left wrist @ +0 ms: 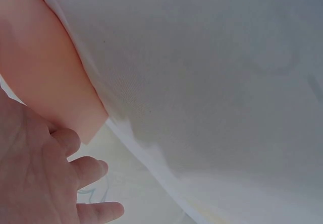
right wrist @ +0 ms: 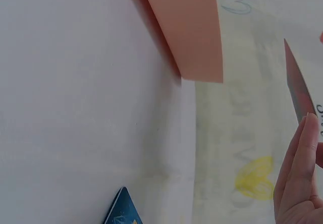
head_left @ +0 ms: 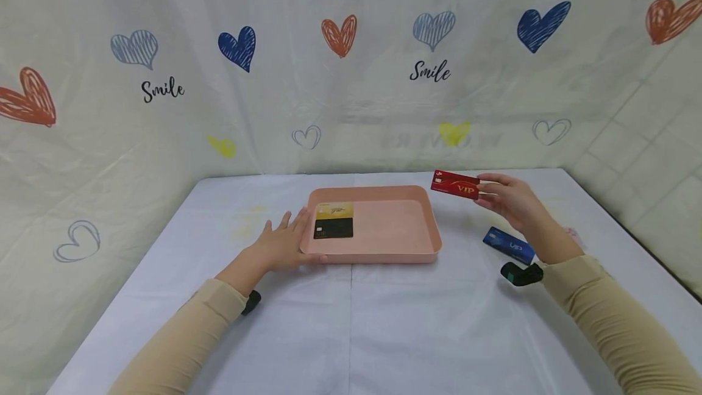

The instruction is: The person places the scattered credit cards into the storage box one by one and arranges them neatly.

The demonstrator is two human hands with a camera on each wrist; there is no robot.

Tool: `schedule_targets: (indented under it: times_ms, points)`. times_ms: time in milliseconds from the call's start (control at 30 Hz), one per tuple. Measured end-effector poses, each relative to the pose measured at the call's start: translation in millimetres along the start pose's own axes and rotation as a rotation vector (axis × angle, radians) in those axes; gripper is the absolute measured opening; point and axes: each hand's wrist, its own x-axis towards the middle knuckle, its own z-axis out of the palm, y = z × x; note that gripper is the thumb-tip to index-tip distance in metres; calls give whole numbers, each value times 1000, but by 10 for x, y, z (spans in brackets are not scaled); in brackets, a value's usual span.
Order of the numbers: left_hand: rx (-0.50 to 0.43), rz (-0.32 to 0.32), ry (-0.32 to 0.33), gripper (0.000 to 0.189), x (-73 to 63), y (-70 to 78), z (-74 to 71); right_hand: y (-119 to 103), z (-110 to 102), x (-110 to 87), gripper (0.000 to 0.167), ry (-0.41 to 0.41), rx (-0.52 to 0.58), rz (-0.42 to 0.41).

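A red VIP card (head_left: 454, 185) is pinched by its right end in my right hand (head_left: 512, 200), raised above the table to the right of the pink tray (head_left: 384, 258). The right wrist view shows that red card (right wrist: 300, 88) nearly edge-on at the fingertips. My left hand (head_left: 282, 244) rests against the tray's left side with fingers spread, the thumb along the front rim. Inside the tray, on its left, lie a gold card (head_left: 336, 209) and a black VIP card (head_left: 333, 228), edges touching or overlapping. A blue VIP card (head_left: 509, 245) lies on the table below my right hand.
White cloth covers the table (head_left: 351, 328). A small pink item (head_left: 574, 236), mostly hidden, sits behind the right wrist. Behind the table hangs a white curtain (head_left: 373, 96) printed with hearts. Black camera mounts (head_left: 521, 274) are on both wrists.
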Motion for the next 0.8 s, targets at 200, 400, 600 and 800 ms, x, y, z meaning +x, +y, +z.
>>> schedule_targets:
  times_ms: [200,400,600,800]
  points:
    - [6,4,6,118,4,-8,-4,1,132,-31,36,-51,-43,-52]
    - [8,-1,3,119,10,-4,-14,3,272,-69,36,-111,-44,-72]
    - [14,-4,-2,118,11,0,-19,48,403,-84,38,-168,9,-64]
    - [12,-2,2,118,-8,-2,-13,93,553,-96,45,-172,-40,-71]
